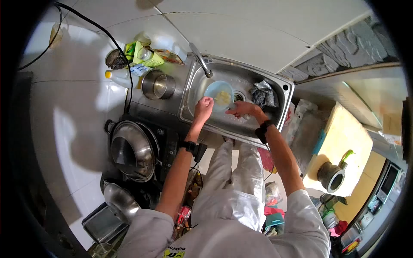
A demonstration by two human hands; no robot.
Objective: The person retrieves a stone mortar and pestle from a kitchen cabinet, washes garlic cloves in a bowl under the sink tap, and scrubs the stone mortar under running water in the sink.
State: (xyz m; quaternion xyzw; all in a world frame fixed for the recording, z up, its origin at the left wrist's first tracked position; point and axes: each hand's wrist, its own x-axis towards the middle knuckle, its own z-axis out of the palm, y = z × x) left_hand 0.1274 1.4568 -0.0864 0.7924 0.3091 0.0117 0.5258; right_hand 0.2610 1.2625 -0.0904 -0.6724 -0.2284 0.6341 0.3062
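A light blue bowl [211, 89] stands in the metal sink [186, 111], with pale yellowish pieces [223, 98] inside. My left hand [204, 109] is at the bowl's near left rim, its fingers curled together; whether they grip the rim or something small is unclear. At the near right side of the bowl is my right hand [242, 109], fingers bent around something greyish and translucent that I cannot name. The tap [202, 60] reaches over the sink behind the bowl. Black and silver crumpled plastic [264, 94] lies at the sink's right end.
Left of the sink stand a steel pot [158, 84] and a yellow-capped bottle [118, 75]. A lidded wok [133, 150] sits on the black stove [172, 139]. At right, a cutting board [344, 142] bears a stone mortar [331, 176]. A black cable [105, 32] hangs along the wall.
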